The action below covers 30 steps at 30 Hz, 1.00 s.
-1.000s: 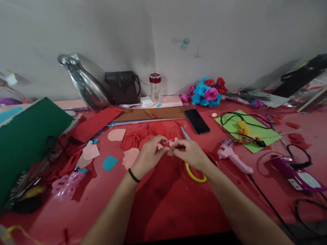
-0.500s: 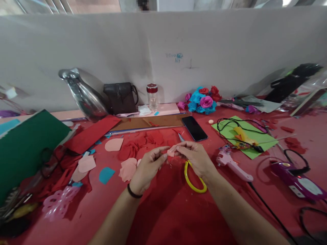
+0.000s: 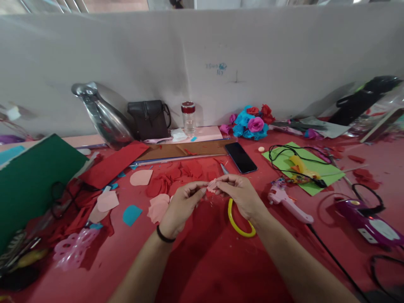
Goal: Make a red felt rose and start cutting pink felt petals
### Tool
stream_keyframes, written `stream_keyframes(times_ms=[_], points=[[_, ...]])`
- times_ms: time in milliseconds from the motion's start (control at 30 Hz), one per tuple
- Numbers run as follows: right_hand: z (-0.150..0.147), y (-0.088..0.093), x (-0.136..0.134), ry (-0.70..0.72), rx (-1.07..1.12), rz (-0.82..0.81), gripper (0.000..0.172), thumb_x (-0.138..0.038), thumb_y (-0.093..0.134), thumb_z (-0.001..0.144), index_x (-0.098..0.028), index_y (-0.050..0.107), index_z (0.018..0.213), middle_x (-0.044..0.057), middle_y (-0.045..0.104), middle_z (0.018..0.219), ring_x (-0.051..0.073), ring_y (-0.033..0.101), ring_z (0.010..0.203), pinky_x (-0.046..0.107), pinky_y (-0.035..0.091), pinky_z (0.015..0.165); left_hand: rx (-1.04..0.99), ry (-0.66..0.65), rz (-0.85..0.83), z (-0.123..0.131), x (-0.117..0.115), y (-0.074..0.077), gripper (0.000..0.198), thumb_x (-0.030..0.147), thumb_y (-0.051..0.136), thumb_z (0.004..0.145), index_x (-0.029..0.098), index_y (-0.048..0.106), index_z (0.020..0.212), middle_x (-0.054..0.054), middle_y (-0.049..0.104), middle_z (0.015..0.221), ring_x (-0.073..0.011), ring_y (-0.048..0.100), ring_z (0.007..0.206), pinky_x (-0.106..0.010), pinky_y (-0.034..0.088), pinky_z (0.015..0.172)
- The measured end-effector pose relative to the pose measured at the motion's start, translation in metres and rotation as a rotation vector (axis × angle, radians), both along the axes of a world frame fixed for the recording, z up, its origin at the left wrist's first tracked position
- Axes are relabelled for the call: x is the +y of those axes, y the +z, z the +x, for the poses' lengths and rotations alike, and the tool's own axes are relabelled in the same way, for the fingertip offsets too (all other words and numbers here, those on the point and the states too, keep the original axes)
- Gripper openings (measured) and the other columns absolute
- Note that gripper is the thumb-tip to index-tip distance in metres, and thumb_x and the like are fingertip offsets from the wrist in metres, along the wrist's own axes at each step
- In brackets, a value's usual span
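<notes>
Between my two hands is a small pink crepe-paper petal, pinched at both sides by the fingertips. My left hand, with a dark band at the wrist, closes on its left edge. On its right edge, my right hand is closed with thumb and fingers together. Yellow-handled scissors lie under and beside my right hand, their blades mostly hidden by it. Pink petal pieces are stacked left of my left hand, and red paper petals lie just beyond it.
A pink glue gun and its cord lie on the right, near a green sheet. Behind are a phone, paper roses, a glass bottle, a dark bag and a leaning steel jug.
The pink petal looks more bunched and turned between my fingertips. Both hands stay in nearly the same place, and the view has shifted very slightly.
</notes>
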State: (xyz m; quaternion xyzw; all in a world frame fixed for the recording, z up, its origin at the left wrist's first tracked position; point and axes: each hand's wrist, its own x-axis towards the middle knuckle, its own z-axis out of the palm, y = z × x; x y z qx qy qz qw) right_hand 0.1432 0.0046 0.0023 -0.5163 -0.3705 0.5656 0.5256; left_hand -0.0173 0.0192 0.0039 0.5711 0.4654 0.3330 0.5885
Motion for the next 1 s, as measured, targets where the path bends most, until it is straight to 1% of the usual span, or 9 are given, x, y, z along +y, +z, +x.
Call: stream_keyframes(times_ms=[167,333,500,600,700,800,900,1000], points=[[0.0000,0.0003,-0.0006,-0.001,-0.028,0.054,0.013,-0.029,0.070,0.061,-0.018,0.068,0.067,0.002,0.070,0.068,0.011,0.059,0.060,0.025,0.045,0.063,0.000,0.000,-0.003,0.0001,0.0000,-0.0006,0.032,0.038,0.060,0.075,0.015,0.070,0.096,0.001,0.057,0.065,-0.0096,0.043,0.058,-0.023,0.032,0.055],[-0.0007,-0.0002,-0.0005,0.013,-0.057,0.077,0.013,-0.029,0.070,0.061,-0.019,0.068,0.069,0.001,0.070,0.068,0.013,0.060,0.064,0.027,0.045,0.067,-0.017,0.000,-0.011,0.0011,0.0000,-0.0001,0.026,0.031,0.058,0.076,0.015,0.070,0.092,0.000,0.059,0.067,-0.0099,0.045,0.060,-0.023,0.035,0.058],[-0.0015,-0.0018,0.0000,0.012,-0.097,0.067,0.013,-0.030,0.069,0.060,-0.019,0.067,0.068,0.000,0.068,0.065,0.012,0.059,0.062,0.027,0.042,0.063,-0.003,-0.020,0.013,0.0018,0.0000,0.0011,0.023,0.030,0.057,0.076,0.016,0.069,0.089,0.000,0.060,0.068,-0.0102,0.045,0.061,-0.023,0.034,0.058],[-0.0008,-0.0028,0.0003,0.009,-0.124,0.070,0.012,-0.029,0.068,0.061,-0.019,0.067,0.067,0.000,0.068,0.064,0.012,0.057,0.061,0.026,0.040,0.062,0.010,-0.036,0.004,0.0014,0.0002,0.0021,0.022,0.030,0.057,0.077,0.016,0.069,0.089,0.001,0.058,0.066,-0.0097,0.044,0.059,-0.023,0.034,0.056],[0.0003,-0.0036,0.0004,0.021,-0.125,0.076,0.010,-0.028,0.068,0.061,-0.019,0.066,0.066,-0.001,0.068,0.065,0.012,0.057,0.061,0.026,0.041,0.063,0.002,-0.053,-0.047,0.0009,0.0002,0.0038,0.021,0.031,0.058,0.077,0.017,0.068,0.088,0.001,0.058,0.065,-0.0085,0.045,0.056,-0.022,0.036,0.055],[0.0009,-0.0039,0.0005,0.048,-0.102,0.084,0.008,-0.024,0.068,0.060,-0.019,0.065,0.065,-0.001,0.069,0.066,0.012,0.059,0.064,0.026,0.043,0.067,-0.057,-0.050,-0.119,0.0008,-0.0002,0.0046,0.019,0.033,0.061,0.076,0.016,0.066,0.083,0.001,0.060,0.069,-0.0087,0.052,0.059,-0.023,0.041,0.060],[0.0010,-0.0042,0.0004,0.086,-0.084,0.106,0.006,-0.023,0.067,0.061,-0.020,0.065,0.066,-0.001,0.069,0.066,0.013,0.061,0.066,0.028,0.045,0.069,-0.133,-0.042,-0.193,0.0012,-0.0006,0.0029,0.022,0.037,0.066,0.072,0.015,0.065,0.075,0.000,0.061,0.067,-0.0098,0.055,0.062,-0.023,0.044,0.064],[0.0011,-0.0044,-0.0001,0.121,-0.094,0.128,0.006,-0.023,0.066,0.061,-0.020,0.064,0.066,-0.002,0.068,0.065,0.013,0.061,0.066,0.028,0.045,0.069,-0.217,-0.009,-0.293,0.0014,-0.0006,0.0008,0.027,0.041,0.070,0.068,0.015,0.064,0.071,0.000,0.061,0.066,-0.0096,0.055,0.061,-0.022,0.044,0.062]])
